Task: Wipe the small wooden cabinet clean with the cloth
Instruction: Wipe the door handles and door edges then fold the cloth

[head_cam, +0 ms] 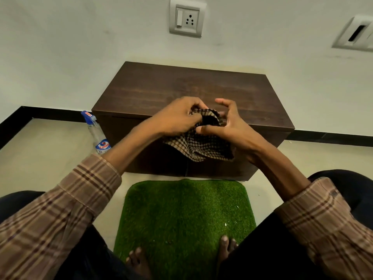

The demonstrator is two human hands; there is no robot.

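The small dark wooden cabinet stands on the floor against the white wall, its flat top facing me. A brown and black checked cloth is bunched between both hands above the cabinet's front edge, its lower part hanging in front of the cabinet face. My left hand grips the cloth's upper left fold. My right hand holds the right side with thumb and fingers curled around it. The cloth is lifted off the cabinet top.
A clear spray bottle with a blue trigger stands on the floor at the cabinet's left corner. A green grass-like mat lies in front of the cabinet under my bare toes. A wall socket sits above.
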